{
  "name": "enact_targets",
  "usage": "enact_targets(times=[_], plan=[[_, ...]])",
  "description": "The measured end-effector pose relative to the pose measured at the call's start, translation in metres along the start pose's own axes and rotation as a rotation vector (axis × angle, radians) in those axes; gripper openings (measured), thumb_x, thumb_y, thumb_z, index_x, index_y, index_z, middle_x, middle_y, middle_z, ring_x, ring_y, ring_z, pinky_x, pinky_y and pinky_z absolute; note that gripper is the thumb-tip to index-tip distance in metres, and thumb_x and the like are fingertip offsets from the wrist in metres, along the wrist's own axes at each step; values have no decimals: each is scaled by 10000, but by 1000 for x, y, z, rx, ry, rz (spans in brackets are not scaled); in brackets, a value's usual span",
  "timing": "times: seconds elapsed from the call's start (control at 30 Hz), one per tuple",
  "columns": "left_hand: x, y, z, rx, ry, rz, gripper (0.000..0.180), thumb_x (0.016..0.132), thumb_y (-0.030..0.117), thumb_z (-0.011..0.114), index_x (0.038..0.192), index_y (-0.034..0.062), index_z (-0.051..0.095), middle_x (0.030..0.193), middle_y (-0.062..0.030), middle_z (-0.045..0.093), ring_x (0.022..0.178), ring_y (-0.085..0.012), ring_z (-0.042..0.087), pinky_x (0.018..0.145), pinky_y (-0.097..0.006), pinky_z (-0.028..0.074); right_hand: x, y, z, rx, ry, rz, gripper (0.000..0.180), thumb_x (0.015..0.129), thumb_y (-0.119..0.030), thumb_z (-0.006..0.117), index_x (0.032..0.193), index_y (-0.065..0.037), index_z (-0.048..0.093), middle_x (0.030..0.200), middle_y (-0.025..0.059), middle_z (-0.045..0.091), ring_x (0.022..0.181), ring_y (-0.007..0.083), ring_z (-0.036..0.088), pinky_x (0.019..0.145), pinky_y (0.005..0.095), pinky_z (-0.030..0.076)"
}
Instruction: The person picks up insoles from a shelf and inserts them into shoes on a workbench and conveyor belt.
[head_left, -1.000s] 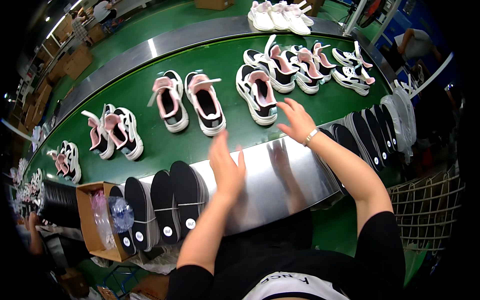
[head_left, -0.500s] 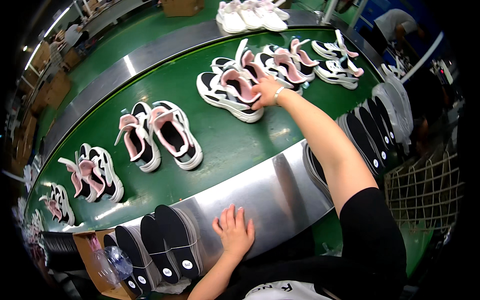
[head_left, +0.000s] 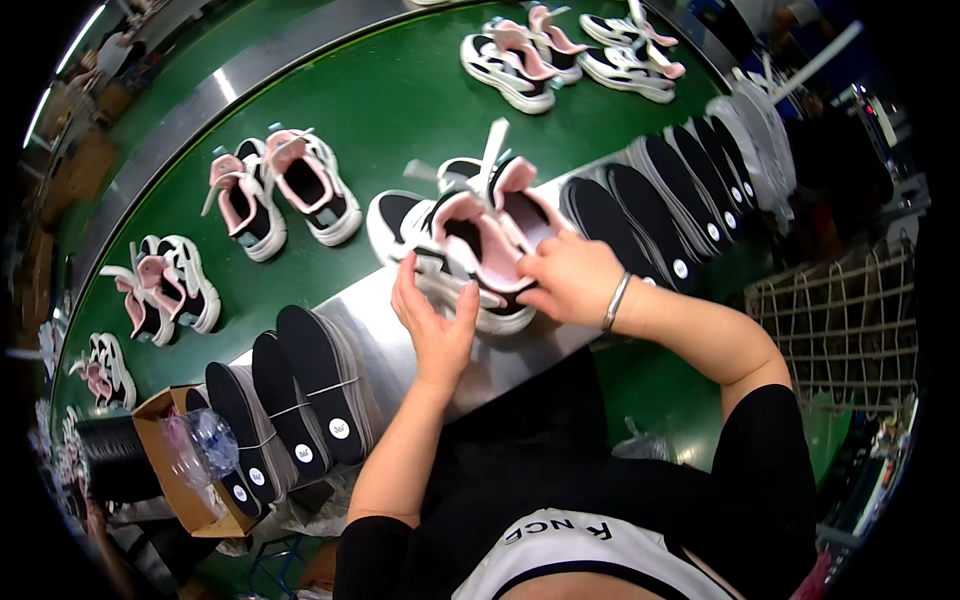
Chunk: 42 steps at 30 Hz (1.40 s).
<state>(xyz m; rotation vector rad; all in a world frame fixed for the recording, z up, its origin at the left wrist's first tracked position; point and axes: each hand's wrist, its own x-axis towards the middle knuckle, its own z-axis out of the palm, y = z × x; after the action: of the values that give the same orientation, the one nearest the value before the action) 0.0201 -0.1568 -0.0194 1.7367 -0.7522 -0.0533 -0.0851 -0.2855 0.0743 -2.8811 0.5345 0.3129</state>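
Hands [head_left: 436, 338] on shoes [head_left: 465, 240], above metal edge [head_left: 488, 376]

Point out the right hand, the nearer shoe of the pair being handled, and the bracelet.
Right hand [head_left: 578, 280]: head view, back of the hand.
Nearer shoe [head_left: 465, 238]: head view, inside its opening.
Bracelet [head_left: 617, 302]: head view, its band.

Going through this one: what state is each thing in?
Nearest shoe pair: tops open, partly over the metal ledge; contact unclear.
Left hand: open, beside that pair.
Right hand: curled at its heel end.
Other shoes: upright, openings up.
Cardboard box: open, clear plastic inside.
Insole stacks beside it: banded.
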Motion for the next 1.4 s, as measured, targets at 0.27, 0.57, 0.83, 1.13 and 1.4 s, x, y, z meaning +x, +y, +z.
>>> enact_targets(times=[0.27,0.57,0.83,1.13,1.4], plan=[[29,-1,8,104,-92,164,246,798,187,530,927,-22,541,883,-155,569,869,-318,502,793,-391,366,-51,38,13,357,422,19,269,750,-288,570,918,-78,568,887,91,578,856,255,545,686,348,457],[29,-2,-16,-158,-215,-305,224,781,169,526,934,6,538,800,-152,612,739,-234,600,658,-301,450,-27,124,79,-28,219,619,482,634,-413,673,974,-111,513,949,77,561,925,271,526,754,407,411],[9,6,-7,-50,-188,-137,294,687,64,545,975,15,517,858,-141,577,843,-307,535,771,-360,409,-55,82,-3,512,742,184,145,706,-142,627,736,-14,566,795,102,529,733,214,526,654,270,415],[3,-5,7,-185,-248,-96,389,600,-62,438,988,-33,465,934,-168,547,936,-287,511,824,-345,393,-44,-35,-2,-354,-7,-308,85,667,-119,554,700,-61,606,815,92,548,725,220,573,619,307,487],[-7,-4,12,-96,-194,-47,314,629,-8,479,943,-19,482,932,-180,515,910,-344,464,822,-406,369,-20,-23,46,-68,218,-303,199,695,-198,592,774,-18,561,905,143,525,837,263,534,682,339,471]])
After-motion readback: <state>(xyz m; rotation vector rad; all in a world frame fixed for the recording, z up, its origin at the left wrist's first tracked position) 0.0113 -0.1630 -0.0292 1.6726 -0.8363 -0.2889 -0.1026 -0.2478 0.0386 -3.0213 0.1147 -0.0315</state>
